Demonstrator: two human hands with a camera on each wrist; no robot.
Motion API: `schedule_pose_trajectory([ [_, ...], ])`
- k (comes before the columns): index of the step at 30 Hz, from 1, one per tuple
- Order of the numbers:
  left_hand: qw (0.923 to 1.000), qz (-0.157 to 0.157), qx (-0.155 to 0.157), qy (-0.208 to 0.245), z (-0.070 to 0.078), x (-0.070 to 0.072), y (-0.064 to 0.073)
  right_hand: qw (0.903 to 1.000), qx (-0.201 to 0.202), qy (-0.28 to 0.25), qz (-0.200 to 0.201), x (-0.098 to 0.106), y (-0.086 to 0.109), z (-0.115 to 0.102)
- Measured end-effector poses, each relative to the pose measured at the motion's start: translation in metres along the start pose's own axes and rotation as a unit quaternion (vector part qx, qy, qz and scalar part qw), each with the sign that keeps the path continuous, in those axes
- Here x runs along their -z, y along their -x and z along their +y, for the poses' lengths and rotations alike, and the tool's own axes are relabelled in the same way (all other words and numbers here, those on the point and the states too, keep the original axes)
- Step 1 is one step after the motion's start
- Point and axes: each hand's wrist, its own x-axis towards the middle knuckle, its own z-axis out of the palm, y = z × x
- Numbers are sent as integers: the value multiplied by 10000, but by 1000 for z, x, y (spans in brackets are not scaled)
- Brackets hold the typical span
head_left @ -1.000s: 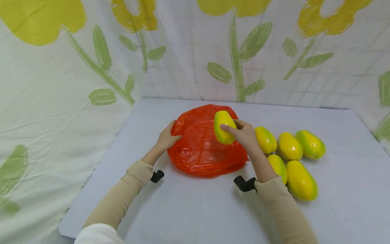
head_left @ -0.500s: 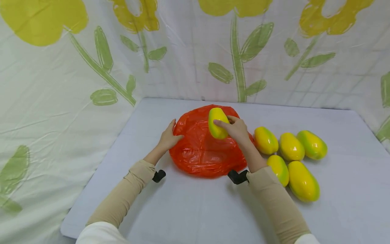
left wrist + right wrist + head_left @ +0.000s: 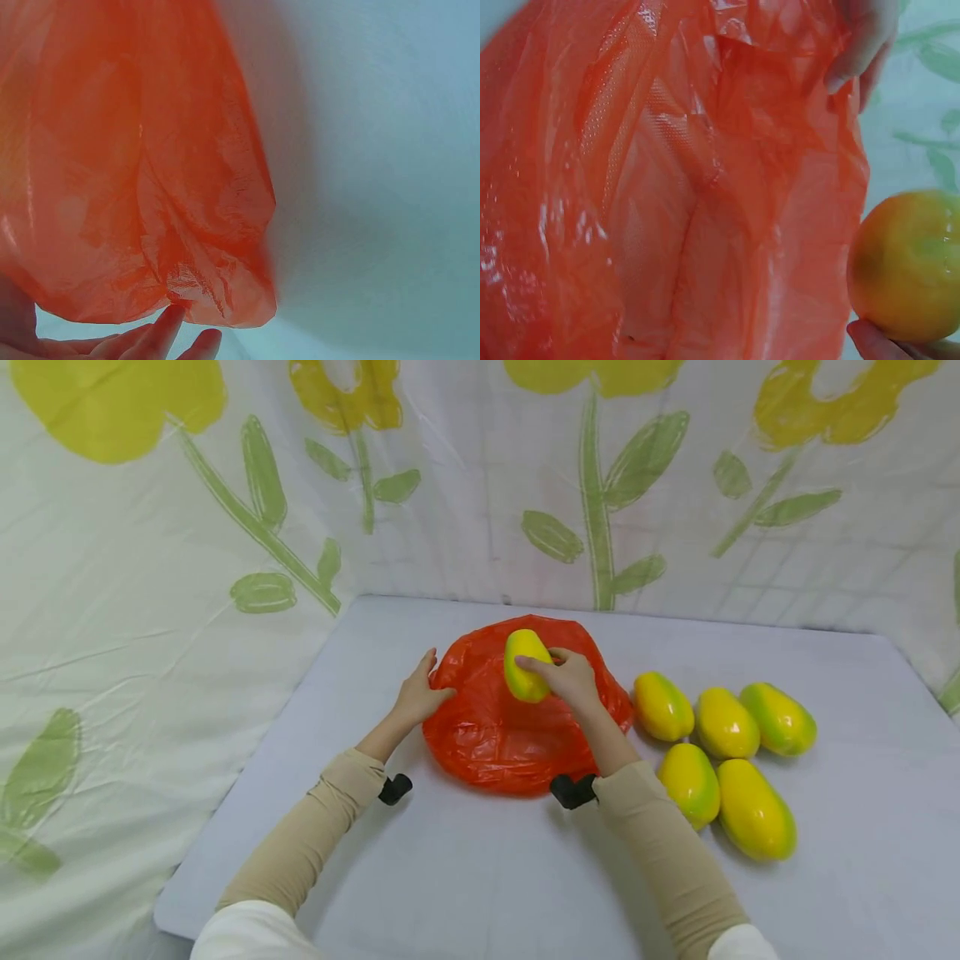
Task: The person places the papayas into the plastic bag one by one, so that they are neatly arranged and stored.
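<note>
A red plastic bag (image 3: pixel 495 727) lies spread on the table with its mouth open. At its left rim, my left hand (image 3: pixel 418 695) holds the edge, thumb inside and fingers outside. Those fingers (image 3: pixel 161 330) show against the bag's outer side in the left wrist view. Above the bag, my right hand (image 3: pixel 572 678) grips a glossy yellow-green mango (image 3: pixel 525 664) between thumb and fingers. In the right wrist view the mango (image 3: pixel 907 266) sits beside the bag's open rim, and my left thumb (image 3: pixel 847 71) hooks over that rim.
Several more mangoes (image 3: pixel 726 723) lie in a loose cluster to the right of the bag. The white table (image 3: pixel 450 877) ends at the back against a flower-printed curtain (image 3: pixel 465 485). Small black wrist cameras (image 3: pixel 573 792) stick out below both wrists.
My right hand has carried the mango leftward, farther over the bag. My left hand stays at the left rim. The mangoes on the table have not been touched.
</note>
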Motion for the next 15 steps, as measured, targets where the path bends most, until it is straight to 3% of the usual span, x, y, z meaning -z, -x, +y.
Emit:
schedule_pose_trajectory([
  [9, 10000, -21, -12, 13, 0, -1, -2, 9994, -158, 160, 247, -14, -7, 1],
  [15, 10000, -52, 35, -20, 1, -2, -2, 9980, -544, -210, 228, -27, -16, 4],
])
